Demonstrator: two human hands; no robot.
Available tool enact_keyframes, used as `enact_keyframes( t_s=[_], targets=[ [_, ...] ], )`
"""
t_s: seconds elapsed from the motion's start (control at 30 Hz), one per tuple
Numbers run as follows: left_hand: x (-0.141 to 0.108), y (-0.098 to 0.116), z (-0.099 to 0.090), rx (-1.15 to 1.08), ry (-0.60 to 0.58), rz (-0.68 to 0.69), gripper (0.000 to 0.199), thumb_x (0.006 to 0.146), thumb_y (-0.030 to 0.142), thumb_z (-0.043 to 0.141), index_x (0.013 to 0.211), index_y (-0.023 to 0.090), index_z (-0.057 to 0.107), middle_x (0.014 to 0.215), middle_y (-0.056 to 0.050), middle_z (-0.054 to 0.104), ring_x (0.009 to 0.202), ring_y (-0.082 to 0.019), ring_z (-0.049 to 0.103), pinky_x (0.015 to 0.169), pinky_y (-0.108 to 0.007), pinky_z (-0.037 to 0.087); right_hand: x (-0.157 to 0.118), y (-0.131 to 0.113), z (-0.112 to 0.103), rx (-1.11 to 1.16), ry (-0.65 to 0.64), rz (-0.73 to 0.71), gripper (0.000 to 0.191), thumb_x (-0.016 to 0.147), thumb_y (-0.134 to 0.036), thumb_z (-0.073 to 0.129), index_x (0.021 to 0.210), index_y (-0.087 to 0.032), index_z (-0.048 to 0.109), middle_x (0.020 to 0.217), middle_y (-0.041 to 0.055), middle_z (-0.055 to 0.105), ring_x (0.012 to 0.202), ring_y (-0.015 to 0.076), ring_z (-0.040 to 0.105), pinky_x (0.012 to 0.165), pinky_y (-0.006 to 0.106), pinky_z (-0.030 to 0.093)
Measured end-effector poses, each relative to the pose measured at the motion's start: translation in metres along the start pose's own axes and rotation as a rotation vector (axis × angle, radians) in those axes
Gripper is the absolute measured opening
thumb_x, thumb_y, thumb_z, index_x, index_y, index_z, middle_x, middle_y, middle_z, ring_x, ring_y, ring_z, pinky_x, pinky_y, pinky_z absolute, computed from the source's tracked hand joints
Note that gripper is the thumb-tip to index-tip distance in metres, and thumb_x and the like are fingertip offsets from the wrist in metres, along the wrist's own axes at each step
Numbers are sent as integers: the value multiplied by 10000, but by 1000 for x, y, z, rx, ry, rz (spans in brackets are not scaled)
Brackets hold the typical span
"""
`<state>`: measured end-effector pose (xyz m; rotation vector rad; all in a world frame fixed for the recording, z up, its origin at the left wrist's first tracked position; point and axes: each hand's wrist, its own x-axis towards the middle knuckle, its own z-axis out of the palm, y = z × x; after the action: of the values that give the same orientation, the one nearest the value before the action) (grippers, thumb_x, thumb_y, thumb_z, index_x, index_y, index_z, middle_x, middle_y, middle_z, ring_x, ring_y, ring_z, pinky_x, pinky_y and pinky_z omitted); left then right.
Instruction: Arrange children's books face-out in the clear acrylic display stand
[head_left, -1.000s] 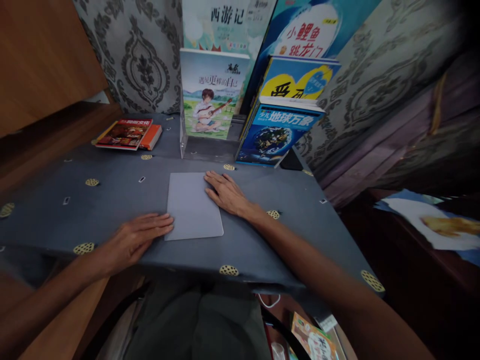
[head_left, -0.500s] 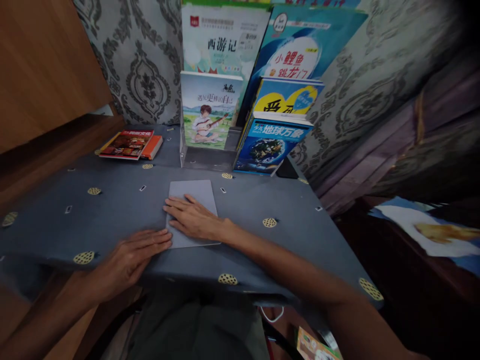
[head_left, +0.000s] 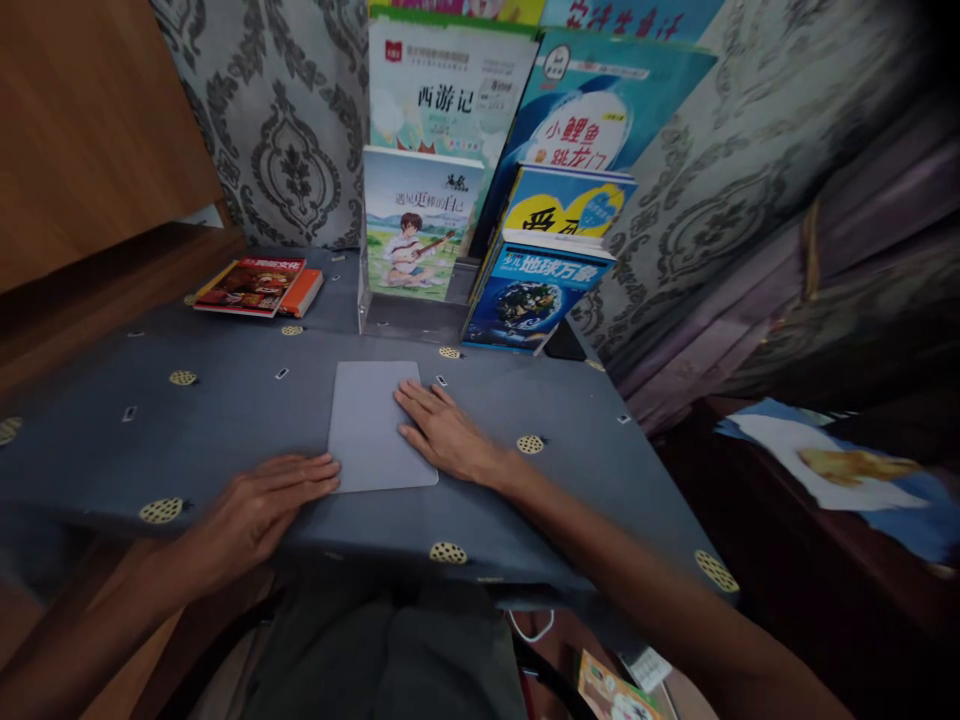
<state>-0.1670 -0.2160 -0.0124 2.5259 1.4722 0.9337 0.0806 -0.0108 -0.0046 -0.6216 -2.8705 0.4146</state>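
A flat, plain grey rectangle with rounded corners (head_left: 367,425), perhaps a thin notebook or a pad, lies on the table near its front edge. My right hand (head_left: 450,435) rests on its right side, fingers stretched out and lying flat. At its lower left corner, the fingertips of my left hand (head_left: 259,500) touch the edge, with the fingers straight and close together. Neither hand grips anything.
A clear acrylic stand (head_left: 412,318) holds several upright books, among them a blue earth book (head_left: 532,300). At the back left lie a red book (head_left: 251,287) and an orange one (head_left: 304,293). A patterned grey cloth (head_left: 225,400) covers the table.
My right hand has slid from the left and middle of the grey rectangle to its right side, uncovering most of its surface. My left hand stays at the lower left corner.
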Motion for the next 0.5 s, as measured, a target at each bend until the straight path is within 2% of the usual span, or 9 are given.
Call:
enact_keyframes(
  t_s=[0.13, 0.27, 0.37, 0.5],
  targets=[
    [-3, -2, 2, -4, -21, -40, 535, 993, 70, 429, 1424, 338, 598, 1385, -22, 686, 1286, -199, 646, 1097, -437, 549, -39, -20, 1, 24, -9, -63, 539, 1064, -367, 438, 1553, -141, 427, 1624, 157, 411, 1543, 263, 329, 1281, 530, 269],
    [-3, -4, 3, -1, 1, -17, 518, 996, 84, 428, 1410, 335, 611, 1355, -25, 706, 1270, -198, 658, 1066, -429, 572, -69, -35, 1, 62, 6, -105, 562, 1046, -390, 501, 1558, -172, 423, 1612, 145, 433, 1536, 256, 346, 1275, 542, 280],
    [2, -9, 0, 13, -33, -14, 483, 1003, 113, 427, 1373, 333, 648, 1318, -23, 728, 1226, -191, 685, 1033, -390, 587, -78, -40, 0, 62, -4, -109, 565, 1035, -379, 527, 1539, -138, 446, 1602, 164, 445, 1533, 262, 352, 1274, 540, 275],
    [21, -23, -13, 146, -164, -26, 413, 1023, 231, 456, 1377, 331, 645, 1376, -23, 696, 1241, -211, 673, 1042, -383, 561, -78, -41, -1, 68, 3, -87, 543, 1027, -378, 540, 1515, -147, 482, 1585, 165, 472, 1519, 265, 381, 1265, 548, 283]
  ],
)
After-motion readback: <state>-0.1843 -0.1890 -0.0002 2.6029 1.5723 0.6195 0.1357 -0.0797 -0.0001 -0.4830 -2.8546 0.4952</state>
